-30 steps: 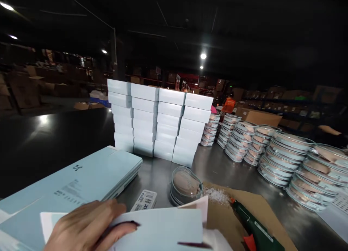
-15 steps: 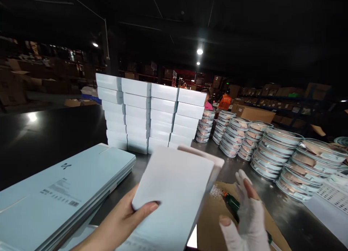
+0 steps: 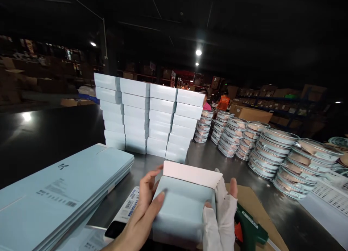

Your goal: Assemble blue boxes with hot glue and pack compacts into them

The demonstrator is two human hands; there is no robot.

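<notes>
A pale blue-white carton [image 3: 182, 204] is held low in front of me, its far flap standing up. My bare left hand [image 3: 148, 204] wraps its left side, thumb on the near face. On the other side my right hand [image 3: 221, 214], in a white glove with bare fingertips, grips the right edge with its thumb on the carton too. Right of that hand lies a green glue gun [image 3: 250, 225] with a red trigger, on a piece of brown cardboard [image 3: 268, 222]. A stack of flat printed cartons [image 3: 89, 178] lies to the left.
Closed white boxes [image 3: 148, 117] stand in a wall of several rows behind my hands. Stacks of round clear containers [image 3: 272, 149] line the right. A white device [image 3: 119, 218] lies left of my left hand. A person in an orange vest [image 3: 223, 102] is far back.
The carton has gone from a flattened shape in my left hand to an opened box. My right hand has moved left from apart and now grips it. The white device has come into view.
</notes>
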